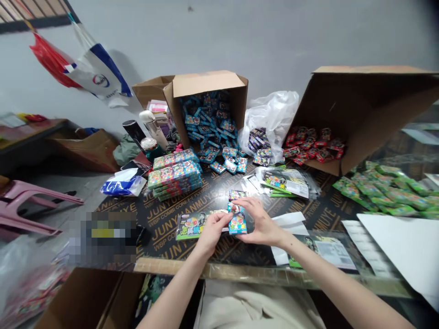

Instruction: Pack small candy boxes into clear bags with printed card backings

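Observation:
Near the front of the table, a small blue printed candy packet is held between my two hands. My left hand pinches its left side with thumb and fingers. Curved round the right of it, my right hand has its fingers at the far end and its thumb at the near end. Just beyond my fingers lies a dark purple packet, partly covered. A flat green-and-black printed bag lies on the table, partly under my left hand.
Behind stand a carton of blue packets, a white plastic bag with purple packets and a carton of red packets. Stacked packets stand left; green packets are heaped right. Printed bags and white paper lie nearby.

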Available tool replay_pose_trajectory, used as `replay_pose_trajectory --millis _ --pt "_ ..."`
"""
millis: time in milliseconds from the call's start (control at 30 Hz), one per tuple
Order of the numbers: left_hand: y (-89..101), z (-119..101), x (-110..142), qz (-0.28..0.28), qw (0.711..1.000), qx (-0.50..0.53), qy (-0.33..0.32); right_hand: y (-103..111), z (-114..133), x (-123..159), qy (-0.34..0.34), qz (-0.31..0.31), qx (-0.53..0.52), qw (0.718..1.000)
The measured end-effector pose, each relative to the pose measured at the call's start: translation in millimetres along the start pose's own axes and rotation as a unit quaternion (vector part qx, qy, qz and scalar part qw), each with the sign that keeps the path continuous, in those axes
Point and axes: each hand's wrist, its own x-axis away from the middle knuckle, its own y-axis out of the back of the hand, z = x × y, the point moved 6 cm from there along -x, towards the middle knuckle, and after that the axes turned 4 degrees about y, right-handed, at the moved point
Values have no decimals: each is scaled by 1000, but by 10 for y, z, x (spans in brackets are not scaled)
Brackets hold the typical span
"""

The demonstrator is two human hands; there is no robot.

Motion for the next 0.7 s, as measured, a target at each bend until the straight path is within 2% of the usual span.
replay_pose_trajectory --millis 67,100,167,233,300,433,567,700 --pt "140 -50 8 -15 985 -160 -65 20 -110 103 -31 -42 16 999" --pt "220 -63 8 -28 962 -253 -99 27 -180 152 -52 -56 27 997" --pt "343 -17 -5 -33 896 -421 -138 12 -324 236 -89 -61 46 993" --pt "393 94 -23 -9 839 -525 -144 -42 -427 290 -101 -41 55 993" --pt "383 159 -19 -2 810 -567 -152 -94 -473 322 -98 -24 72 992" --pt "248 84 69 -21 802 -566 -191 -128 -416 353 -82 -14 107 991" --pt "127 -46 168 -16 811 -544 -214 -148 -294 363 -33 23 31 999" --pt "60 -101 195 1 818 -528 -228 -130 -266 364 -13 22 -16 1000"
